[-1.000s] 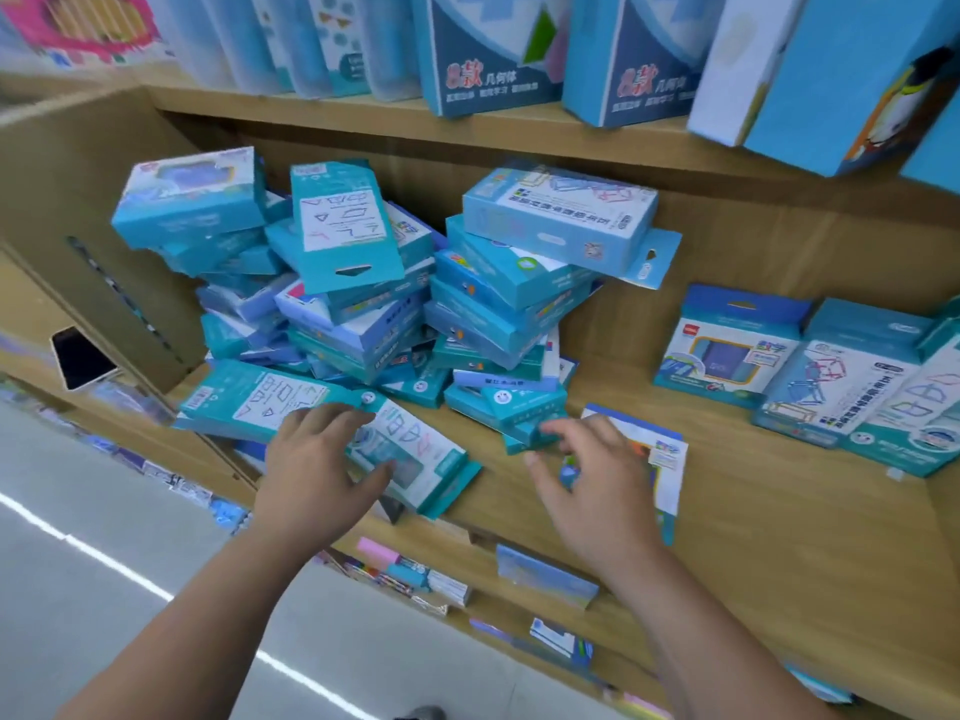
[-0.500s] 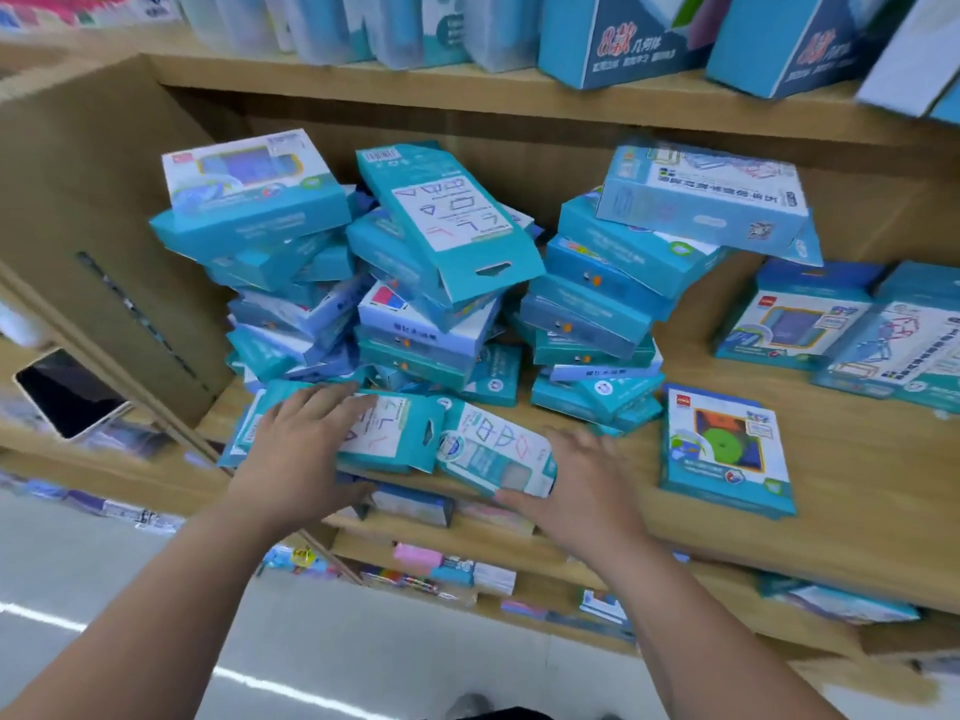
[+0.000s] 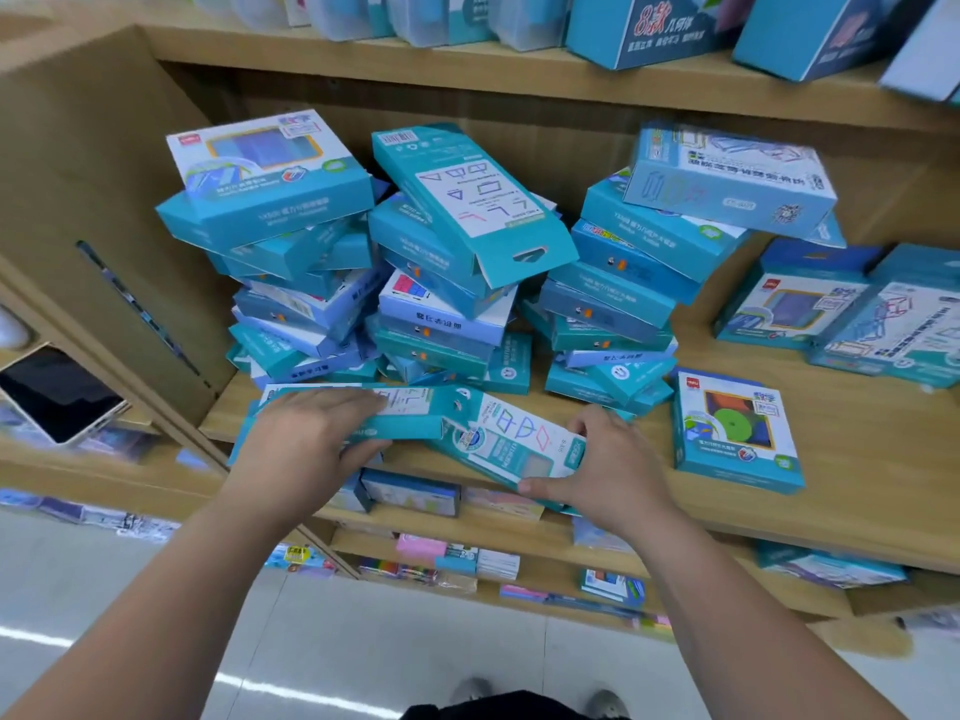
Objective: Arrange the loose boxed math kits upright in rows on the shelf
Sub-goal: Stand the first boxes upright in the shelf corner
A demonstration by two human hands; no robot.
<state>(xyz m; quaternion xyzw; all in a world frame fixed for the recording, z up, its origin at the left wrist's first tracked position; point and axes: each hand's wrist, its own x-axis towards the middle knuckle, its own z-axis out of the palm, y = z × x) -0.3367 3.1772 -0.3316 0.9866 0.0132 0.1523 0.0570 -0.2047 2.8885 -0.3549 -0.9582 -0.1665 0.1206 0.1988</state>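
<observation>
Several teal boxed math kits lie in three untidy piles (image 3: 441,283) at the back of the wooden shelf (image 3: 857,491). At the shelf's front edge lie two long flat teal kits. My left hand (image 3: 306,444) grips the left long kit (image 3: 410,413), fingers over its top and thumb under its front edge. My right hand (image 3: 602,470) grips the right long kit (image 3: 514,441) at its near end, thumb under it. A square kit with a green disc picture (image 3: 732,433) lies flat to the right.
More kits (image 3: 841,309) lean against the back wall at the right. Large blue boxes (image 3: 649,28) stand on the shelf above. A wooden side panel (image 3: 104,210) bounds the left, a phone (image 3: 57,392) beyond it. Lower shelves (image 3: 467,563) hold small items.
Both hands came down onto the two long kits at the front edge and closed round them. The right hand shifted from the shelf's middle to the right kit's near end.
</observation>
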